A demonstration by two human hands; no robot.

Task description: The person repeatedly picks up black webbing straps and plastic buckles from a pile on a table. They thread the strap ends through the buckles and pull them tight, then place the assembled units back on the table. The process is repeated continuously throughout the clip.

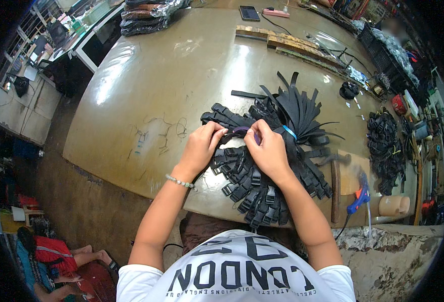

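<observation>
A large pile of black webbing straps with plastic buckles [249,189] spreads over the table in front of me. Their loose ends [302,108] fan out at the far side, gathered by a light blue tie [290,132]. Above the pile, a dark strap with a purplish part [242,130] runs between my two hands. My left hand [202,146] pinches its left end between thumb and fingers. The thumb and fingers of my right hand [269,151] close on the purplish part. My palms partly hide the strap.
A hammer [335,189], a blue glue gun [358,199] and a tan roll [394,206] lie to the right. Wooden bars [287,43], a phone [249,13] and a plastic-wrapped stack [149,17] sit farther back. Someone in red shorts [56,254] is on the floor at lower left.
</observation>
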